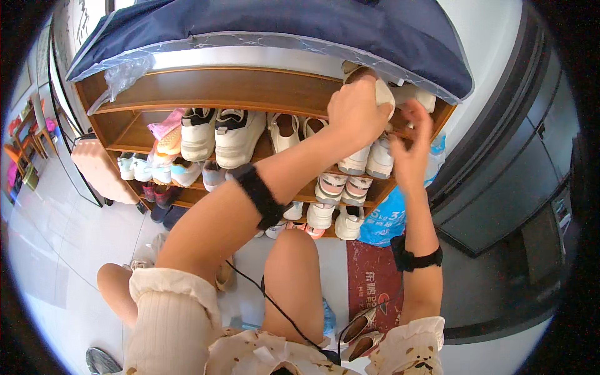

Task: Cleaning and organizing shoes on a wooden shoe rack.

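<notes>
At the right end of the rack's top shelf, my left hand [357, 115] is closed on a cream shoe [385, 97], partly hidden behind the fingers. My right hand [412, 145] is raised just to the right of it, fingers apart and slightly blurred, with nothing visible in it. Beside its fingertips a white shoe [424, 100] sits at the shelf's end. Below both hands, a pair of white and grey sneakers [379, 157] stands on the second shelf. My left forearm crosses in front of the shelves and hides some of the shoes.
The wooden shoe rack [219, 87] holds several pairs of shoes, with a navy cover [262, 25] folded over its top. A blue bag [384, 215] leans at its right side, a pink suitcase [103, 165] at its left. Cream flats [359, 331] lie on a red mat [369, 269].
</notes>
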Demonstrator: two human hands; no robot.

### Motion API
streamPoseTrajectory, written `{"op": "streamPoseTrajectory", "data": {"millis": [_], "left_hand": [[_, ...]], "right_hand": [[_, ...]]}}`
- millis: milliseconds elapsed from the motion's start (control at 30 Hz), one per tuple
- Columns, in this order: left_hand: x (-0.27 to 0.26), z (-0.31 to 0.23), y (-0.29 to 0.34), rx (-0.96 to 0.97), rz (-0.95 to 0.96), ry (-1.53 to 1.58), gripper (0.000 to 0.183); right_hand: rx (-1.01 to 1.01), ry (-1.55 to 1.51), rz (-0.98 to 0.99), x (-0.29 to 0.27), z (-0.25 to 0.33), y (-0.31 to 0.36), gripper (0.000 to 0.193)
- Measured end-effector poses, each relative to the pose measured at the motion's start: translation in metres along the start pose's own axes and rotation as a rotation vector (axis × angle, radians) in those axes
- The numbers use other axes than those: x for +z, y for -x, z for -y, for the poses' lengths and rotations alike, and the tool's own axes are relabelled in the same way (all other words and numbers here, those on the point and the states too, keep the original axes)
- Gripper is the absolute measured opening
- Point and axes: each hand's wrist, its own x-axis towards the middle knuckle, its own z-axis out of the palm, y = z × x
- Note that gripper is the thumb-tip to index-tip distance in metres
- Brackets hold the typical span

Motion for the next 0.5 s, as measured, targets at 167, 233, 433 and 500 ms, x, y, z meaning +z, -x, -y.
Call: {"op": "streamPoseTrajectory", "data": {"millis": [167, 233, 433, 500], "left_hand": [[0.036, -0.004, -0.023, 0.011, 0.026, -0.027, 0.029], [0.048, 0.0, -0.033, 0.023, 0.047, 0.004, 0.031], [0.066, 0.028, -0.035, 0.156, -0.013, 0.053, 0.04], [0.069, 0.033, -0.031, 0.15, -0.014, 0.095, 0.043]], "right_hand": [[-0.082, 0.208, 0.063, 0.02, -0.013, -0.022, 0.074], [-0.177, 0.337, -0.1, 0.025, -0.044, -0.032, 0.064], [-0.099, 0.174, -0.277, 0.041, -0.063, -0.048, 0.047], [-0.034, 0.189, -0.299, 0.046, -0.066, -0.054, 0.047]]}}
